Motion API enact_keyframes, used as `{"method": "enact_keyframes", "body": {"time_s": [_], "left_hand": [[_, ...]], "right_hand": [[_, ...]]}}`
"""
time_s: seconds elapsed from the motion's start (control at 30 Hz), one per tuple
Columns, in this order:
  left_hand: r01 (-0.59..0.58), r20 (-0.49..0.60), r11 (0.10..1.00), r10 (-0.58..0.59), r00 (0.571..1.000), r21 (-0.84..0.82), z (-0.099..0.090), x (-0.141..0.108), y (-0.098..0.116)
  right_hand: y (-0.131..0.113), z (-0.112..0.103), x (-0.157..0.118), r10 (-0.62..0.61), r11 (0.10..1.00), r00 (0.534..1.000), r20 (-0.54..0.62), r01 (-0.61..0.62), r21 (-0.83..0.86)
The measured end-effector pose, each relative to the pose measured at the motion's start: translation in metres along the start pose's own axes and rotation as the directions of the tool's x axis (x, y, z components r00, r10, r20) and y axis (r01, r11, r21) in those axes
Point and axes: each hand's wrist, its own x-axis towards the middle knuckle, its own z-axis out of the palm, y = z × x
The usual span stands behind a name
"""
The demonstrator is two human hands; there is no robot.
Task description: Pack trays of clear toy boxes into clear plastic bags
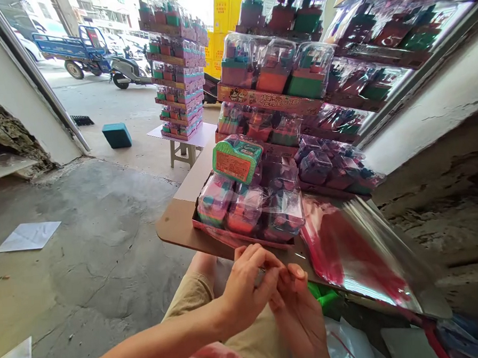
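Observation:
My left hand [248, 285] and my right hand [300, 309] meet over my lap, just in front of the table's near edge. The fingers of my left hand are bent and pressed against those of my right hand, whose fingers curl upward. Whatever may be between the fingertips is too small or hidden to make out. Beyond them, on the brown table [177, 219], stands a display tray [242, 237] filled with clear-domed plastic boxes [246, 205]. A green box with an orange label [234, 163] lies tilted on top of them.
Stacked trays of boxes [275, 97] rise behind the table. Clear and red plastic wrap [354, 242] lies at the right. Another stack [177, 70] stands on a stool [183, 152]. A teal block [117, 135] and white paper [28, 236] are on the floor.

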Motion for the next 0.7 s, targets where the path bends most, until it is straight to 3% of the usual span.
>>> {"method": "enact_keyframes", "body": {"time_s": [0.2, 0.43, 0.53, 0.6, 0.63, 0.7], "left_hand": [[0.057, -0.022, 0.998, -0.057, 0.998, -0.003, 0.006, 0.011, -0.004], [0.151, -0.021, 0.957, -0.162, 0.987, -0.249, -0.004, 0.01, -0.014], [0.064, -0.164, 0.973, -0.102, 0.981, -0.22, -0.023, 0.012, -0.024], [-0.033, -0.37, 0.995, -0.006, 0.929, -0.098, -0.043, 0.024, -0.033], [-0.06, -0.473, 0.998, 0.044, 0.88, -0.02, -0.055, 0.034, -0.037], [-0.039, -0.62, 0.995, 0.091, 0.78, 0.097, -0.08, 0.062, -0.045]], "right_hand": [[0.007, -0.012, 0.003, 0.002, 0.998, 0.999, -0.05, -0.005, -0.068], [0.016, 0.003, 0.007, 0.011, 0.983, 0.999, -0.035, -0.017, -0.182], [0.004, 0.019, 0.007, -0.013, 0.923, 1.0, 0.02, 0.019, -0.385], [-0.017, 0.038, 0.014, -0.101, 0.78, 0.991, 0.082, 0.13, -0.611], [-0.029, 0.049, 0.022, -0.167, 0.649, 0.978, 0.122, 0.202, -0.733], [-0.053, 0.073, 0.047, -0.33, 0.283, 0.916, 0.229, 0.327, -0.901]]}}
